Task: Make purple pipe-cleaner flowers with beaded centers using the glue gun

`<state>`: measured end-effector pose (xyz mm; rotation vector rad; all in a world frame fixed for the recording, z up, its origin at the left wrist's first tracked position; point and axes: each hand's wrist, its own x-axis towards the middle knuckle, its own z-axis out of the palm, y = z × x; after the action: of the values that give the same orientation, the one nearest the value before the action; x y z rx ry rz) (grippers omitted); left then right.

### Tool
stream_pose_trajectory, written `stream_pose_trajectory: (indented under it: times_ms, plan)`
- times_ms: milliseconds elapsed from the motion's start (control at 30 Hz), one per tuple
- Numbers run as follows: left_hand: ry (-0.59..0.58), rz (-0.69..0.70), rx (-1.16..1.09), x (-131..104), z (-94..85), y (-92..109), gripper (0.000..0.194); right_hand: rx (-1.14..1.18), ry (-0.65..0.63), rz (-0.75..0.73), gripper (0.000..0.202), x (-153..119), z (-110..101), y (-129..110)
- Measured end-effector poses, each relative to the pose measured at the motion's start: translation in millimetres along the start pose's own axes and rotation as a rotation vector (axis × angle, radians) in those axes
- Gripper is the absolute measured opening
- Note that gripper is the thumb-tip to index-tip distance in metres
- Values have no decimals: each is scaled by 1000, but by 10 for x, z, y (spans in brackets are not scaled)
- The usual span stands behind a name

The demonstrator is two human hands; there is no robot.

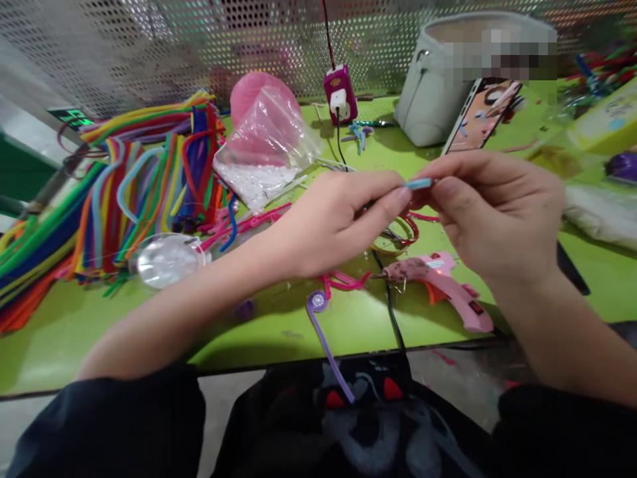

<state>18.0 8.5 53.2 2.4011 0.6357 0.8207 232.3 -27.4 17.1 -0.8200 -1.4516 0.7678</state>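
My left hand point(338, 222) and my right hand point(502, 216) meet above the table, fingertips pinched around a short light blue piece of pipe cleaner point(419, 183). Both closed hands hide most of it. Below them lie scissors with red handles point(411, 229), partly covered by my left hand. A pink glue gun point(423, 272) rests under my right hand, its nozzle pointing left. Nearer the table's front edge, a purple pipe cleaner point(326, 345) hangs over the edge, its upper end coiled around a small white ornament point(318, 301).
Bundles of coloured pipe cleaners point(134, 179) fill the left side, beside a clear spool point(169, 261). Behind are a plastic bag of white bits point(259, 179), a pink rounded object point(259, 99), a purple charger point(341, 93), a grey-white bag point(428, 86) and a propped phone point(482, 116).
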Motion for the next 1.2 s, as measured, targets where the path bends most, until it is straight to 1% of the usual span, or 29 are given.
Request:
stream_pose_trajectory:
  times_ms: [67, 133, 233, 367, 433, 633, 767, 867, 933, 1100, 1200]
  plan:
    - [-11, 8, -15, 16, 7, 18, 35, -9, -6, 20, 23, -35, 31, -47]
    - [-8, 6, -31, 14, 6, 27, 35, -27, -7, 15, 24, -52, 47, -78]
    - [4, -23, -50, -3, -5, 35, 38, -92, 34, -18, 21, -59, 54, -84]
    - [-14, -67, -48, -12, -22, 45, 39, -195, 76, -71, 12, -74, 50, -54]
    - [-19, -70, -35, -11, -25, 50, 41, -215, 87, -75, 12, -85, 48, -43]
    - [-32, -97, -11, -6, -34, 58, 46, -155, 86, -110, 23, -86, 59, -13]
    - [-61, -82, -44, -4, -37, 31, 51, -160, 109, -127, 20, -77, 53, 12]
    - [-56, -76, -74, -5, -31, 16, 46, -180, 102, -117, 12, -81, 41, 13]
    - [-53, -61, -103, -6, -27, 12, 42, -194, 100, -114, 11, -85, 37, 8]
    - [-62, -72, -136, -11, -28, 23, 42, -168, 112, -120, 21, -83, 53, 11]
    - [-69, -72, -134, -12, -32, 31, 39, -170, 115, -103, 24, -84, 61, 11]
